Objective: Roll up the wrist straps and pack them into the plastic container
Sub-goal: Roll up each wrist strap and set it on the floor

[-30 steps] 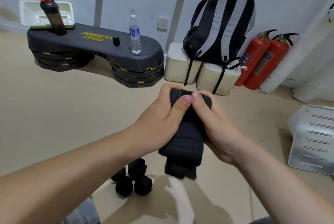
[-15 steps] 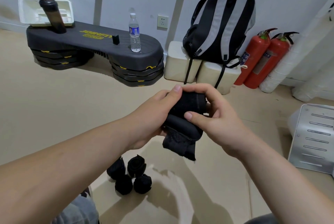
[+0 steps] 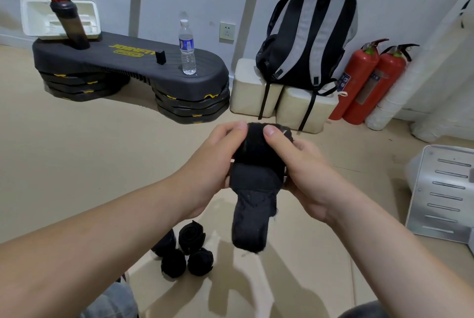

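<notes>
- a black wrist strap point(image 3: 256, 161) is held in the air above the floor point(image 3: 77, 164), between the two hands. it is partly rolled, and a loose tail point(image 3: 250, 225) hangs down from the roll.
- the left hand point(image 3: 210, 164) is curled round the left end of the roll and the right hand point(image 3: 302, 174) round the right end. both thumbs are pressed on top, so the strap is grasped by both hands.
- the step in hand is judged to be the rolling itself, since a good length of tail is not yet wound in.
- the roll should be turned with the thumbs while tension is held by the fingers beneath, so that each turn is laid tight on the last.
- the edges of the tail should be lined up with the ends of the roll. otherwise a cone is likely to be formed, which would pack badly.
- the fuzzy end of the tail is probably a hook-and-loop patch. it should be pressed down firmly at the last turn so that the roll cannot spring open.
- four rolled straps point(image 3: 192, 237) are lying together on the floor below the hands. a like size should be aimed at.
- the white plastic container point(image 3: 33, 17) is propped at the far left end of the black step platform point(image 3: 128, 69), behind a shaker bottle point(image 3: 70, 25) and well apart from the hands. no strap is seen in it.
</notes>
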